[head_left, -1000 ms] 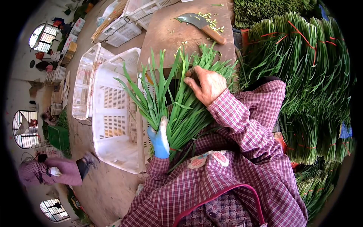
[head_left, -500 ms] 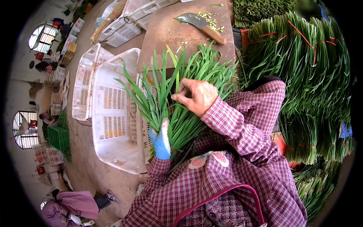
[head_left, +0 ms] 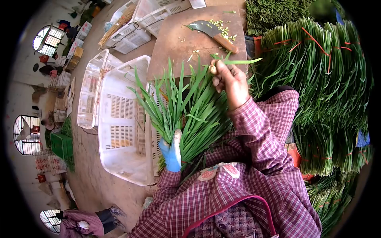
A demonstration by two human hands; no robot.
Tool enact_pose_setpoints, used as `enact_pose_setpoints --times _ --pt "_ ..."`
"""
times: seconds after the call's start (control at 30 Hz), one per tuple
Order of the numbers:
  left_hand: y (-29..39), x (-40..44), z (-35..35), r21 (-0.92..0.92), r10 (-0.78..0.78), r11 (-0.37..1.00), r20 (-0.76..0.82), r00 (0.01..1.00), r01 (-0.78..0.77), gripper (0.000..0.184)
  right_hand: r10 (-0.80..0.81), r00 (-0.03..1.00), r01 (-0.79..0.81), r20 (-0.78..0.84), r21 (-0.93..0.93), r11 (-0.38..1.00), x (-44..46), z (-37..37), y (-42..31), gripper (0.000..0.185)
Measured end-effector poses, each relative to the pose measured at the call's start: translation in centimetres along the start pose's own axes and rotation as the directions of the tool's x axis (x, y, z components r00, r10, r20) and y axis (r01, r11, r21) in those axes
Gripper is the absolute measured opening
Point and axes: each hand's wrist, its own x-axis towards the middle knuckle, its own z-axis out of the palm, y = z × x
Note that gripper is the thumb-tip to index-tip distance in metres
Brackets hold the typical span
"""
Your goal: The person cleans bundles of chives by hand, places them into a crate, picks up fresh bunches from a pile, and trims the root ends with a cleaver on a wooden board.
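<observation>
My left hand (head_left: 172, 152), in a blue and white glove, is closed around the lower part of a bunch of green chives (head_left: 198, 125). The long leaves fan upward and to the right over my lap. Above and to the right of the bunch, my bare right hand (head_left: 231, 81) pinches a single chive leaf (head_left: 245, 61) that sticks out sideways to the right. Just beyond this hand lies a curved knife (head_left: 212, 33) with a wooden handle, on a brown board (head_left: 174, 45) with small cut pieces scattered over it.
A white plastic crate (head_left: 115, 158) stands left of the bunch, with other crates (head_left: 129, 41) behind it. Stacked chive bundles (head_left: 309, 79) with red ties fill the right side. At lower left is another person (head_left: 87, 222); a green crate (head_left: 61, 145) stands farther off.
My right hand has moved up and to the right, away from the bunch, with a leaf in its fingers. My left hand keeps its hold on the chives.
</observation>
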Motion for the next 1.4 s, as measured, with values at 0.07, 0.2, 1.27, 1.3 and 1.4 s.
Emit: enact_pose_setpoints --times 0.07,0.2,1.27,1.3,1.4 --pt "-1.2 0.1 -0.2 -0.021 0.004 1.000 0.013 1.000 -0.004 0.024 0.026 0.998 -0.030 0.063 0.076 0.997 0.5 -0.3 -1.0 0.036" --pt "-0.7 0.0 0.4 -0.027 0.004 1.000 -0.016 1.000 -0.004 0.023 0.100 0.958 0.015 0.270 -0.394 0.919 0.8 0.9 -0.4 0.036" --pt "-2.0 0.2 0.1 0.106 0.150 0.983 0.024 0.988 -0.151 0.024 0.010 0.928 0.197 0.372 -0.515 0.834 3.9 0.9 -3.6 0.040" --pt "-2.5 0.3 -0.1 0.163 0.181 0.969 0.038 0.983 -0.184 0.024 -0.074 0.905 0.277 0.418 -0.447 0.851 4.5 0.8 -1.2 0.048" --pt "-3.3 0.3 -0.1 0.185 0.224 0.956 0.032 0.974 -0.226 0.027 -0.074 0.890 0.335 0.449 -0.537 0.774 4.0 1.8 -0.6 0.050"
